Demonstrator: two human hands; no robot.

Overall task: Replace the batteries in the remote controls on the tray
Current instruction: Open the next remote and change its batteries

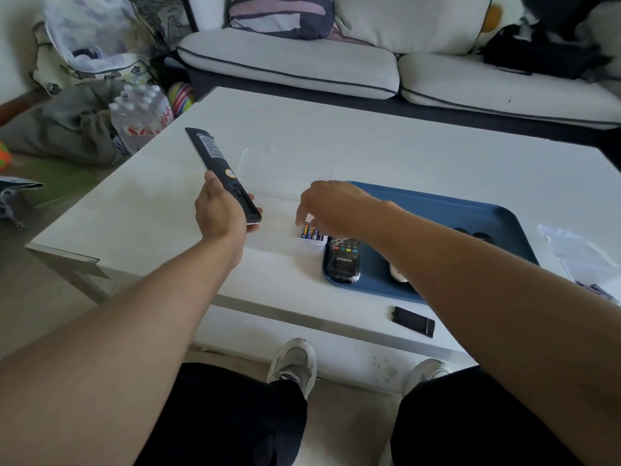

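Note:
My left hand (220, 213) grips the near end of a long black remote (215, 159), held back side up over the white table with its battery bay uncovered. My right hand (332, 205) hangs over a small clear box of batteries (311, 233) just left of the blue tray (453, 210); its fingers point down at the batteries, and I cannot tell whether they pinch one. On the tray lies a black remote (344, 264) wrapped in clear plastic and a white one (398, 272), mostly hidden by my right forearm. A black battery cover (414, 321) lies near the table's front edge.
The white table (369, 149) stands before a light sofa (336, 65). Clear plastic wrappers (578, 253) lie at the table's right edge. A pack of water bottles (141, 112) and bags sit on the floor to the left. My knees and shoes are below the front edge.

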